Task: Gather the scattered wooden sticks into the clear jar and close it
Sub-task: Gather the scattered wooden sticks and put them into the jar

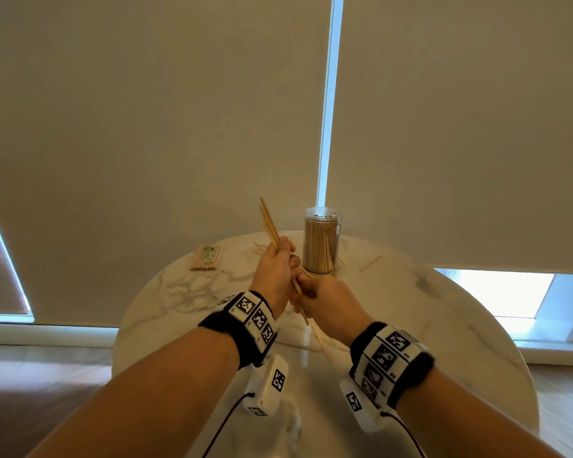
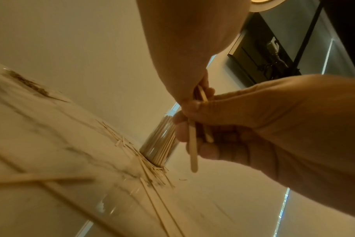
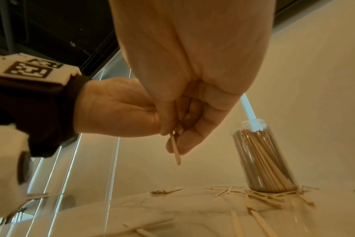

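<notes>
The left hand [image 1: 273, 269] has its fingers curled tight round a small bunch of sticks [image 1: 269, 223], whose upper ends fan up and away from the fist while the lower ends poke out below it. The right hand [image 1: 325, 299] meets it just underneath, fingers and thumb pinching the lower ends of the same bunch; in the right wrist view one stick end [image 3: 175, 149] juts down past the fingertips. Both hands are raised above the table [image 1: 444, 325], close in front of the jar [image 1: 322, 241].

The jar stands upright near the far edge of the table, with no lid on it and packed with sticks standing on end. Loose sticks [image 3: 259, 194] lie scattered round its base, and a few more lie nearer the person [image 1: 321, 342]. One lone stick [image 1: 370, 263] lies to the right of the jar. A banded bundle [image 1: 206, 258] of sticks rests well to the left. Both wrists wear black bands [image 1: 245, 328] with marker blocks
</notes>
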Tool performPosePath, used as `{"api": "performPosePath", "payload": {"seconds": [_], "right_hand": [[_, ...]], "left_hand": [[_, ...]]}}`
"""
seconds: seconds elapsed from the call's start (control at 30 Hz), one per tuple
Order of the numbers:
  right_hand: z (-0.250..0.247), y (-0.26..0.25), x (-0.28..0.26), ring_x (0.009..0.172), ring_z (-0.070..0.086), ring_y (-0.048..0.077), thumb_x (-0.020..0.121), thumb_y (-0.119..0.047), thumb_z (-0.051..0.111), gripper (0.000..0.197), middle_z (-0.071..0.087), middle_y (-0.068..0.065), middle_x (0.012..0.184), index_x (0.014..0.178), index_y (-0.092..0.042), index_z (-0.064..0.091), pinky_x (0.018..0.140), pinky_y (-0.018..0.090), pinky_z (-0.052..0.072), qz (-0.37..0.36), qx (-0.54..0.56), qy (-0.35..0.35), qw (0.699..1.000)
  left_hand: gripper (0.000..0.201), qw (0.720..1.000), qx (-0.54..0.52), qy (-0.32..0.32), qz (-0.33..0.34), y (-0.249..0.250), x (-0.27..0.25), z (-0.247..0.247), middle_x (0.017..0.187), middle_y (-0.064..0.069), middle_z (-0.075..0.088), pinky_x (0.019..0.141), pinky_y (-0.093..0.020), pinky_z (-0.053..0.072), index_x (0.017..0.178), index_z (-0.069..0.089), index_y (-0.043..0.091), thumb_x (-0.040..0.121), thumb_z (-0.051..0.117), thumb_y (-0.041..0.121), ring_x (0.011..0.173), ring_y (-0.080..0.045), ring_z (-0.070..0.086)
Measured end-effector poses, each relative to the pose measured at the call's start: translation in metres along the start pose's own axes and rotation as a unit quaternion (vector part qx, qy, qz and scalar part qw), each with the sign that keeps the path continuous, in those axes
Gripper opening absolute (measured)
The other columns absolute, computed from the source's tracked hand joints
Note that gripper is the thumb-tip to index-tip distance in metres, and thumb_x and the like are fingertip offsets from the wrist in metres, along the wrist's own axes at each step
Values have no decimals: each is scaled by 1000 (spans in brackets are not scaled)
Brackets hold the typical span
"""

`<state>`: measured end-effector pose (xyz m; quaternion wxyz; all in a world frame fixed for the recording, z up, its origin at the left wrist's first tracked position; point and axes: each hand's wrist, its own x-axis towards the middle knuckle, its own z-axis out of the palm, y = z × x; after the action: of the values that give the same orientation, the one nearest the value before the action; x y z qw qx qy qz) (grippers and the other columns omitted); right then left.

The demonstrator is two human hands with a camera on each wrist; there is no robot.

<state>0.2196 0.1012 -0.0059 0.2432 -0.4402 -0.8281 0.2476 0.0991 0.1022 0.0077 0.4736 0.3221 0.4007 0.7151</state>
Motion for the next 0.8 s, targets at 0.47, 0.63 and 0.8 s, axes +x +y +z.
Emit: {"api": "performPosePath", "payload": {"seconds": [0.47, 0.63, 0.8], "right_hand": [[-75, -28, 34, 104, 61, 20, 99, -27, 48, 31, 66, 5, 117, 121, -12, 63, 89, 36, 51, 15, 74, 110, 991], [-82, -44, 44, 100, 59, 18, 105, -34, 39, 34, 62, -2, 105, 106, -15, 67, 87, 33, 46, -22, 28, 56, 998], [-69, -36, 43, 109, 56, 11, 107, -34, 39, 41, 63, -9, 113, 111, -14, 74, 84, 21, 40, -16, 4, -30, 999]], "left_hand": [[33, 972, 207, -104, -24, 19, -12, 3, 53, 9, 43, 42, -22, 29, 86, 53, 16, 104, 43, 41, 44, -7, 32], [38, 915, 341, -212, -43, 10, -31, 4, 59, 6, 44, 44, -23, 34, 88, 51, 11, 101, 47, 47, 44, -10, 35], [34, 912, 344, -206, -90, 5, -39, -3, 57, 2, 38, 45, -24, 36, 87, 48, 11, 105, 41, 38, 44, -12, 37]]}}
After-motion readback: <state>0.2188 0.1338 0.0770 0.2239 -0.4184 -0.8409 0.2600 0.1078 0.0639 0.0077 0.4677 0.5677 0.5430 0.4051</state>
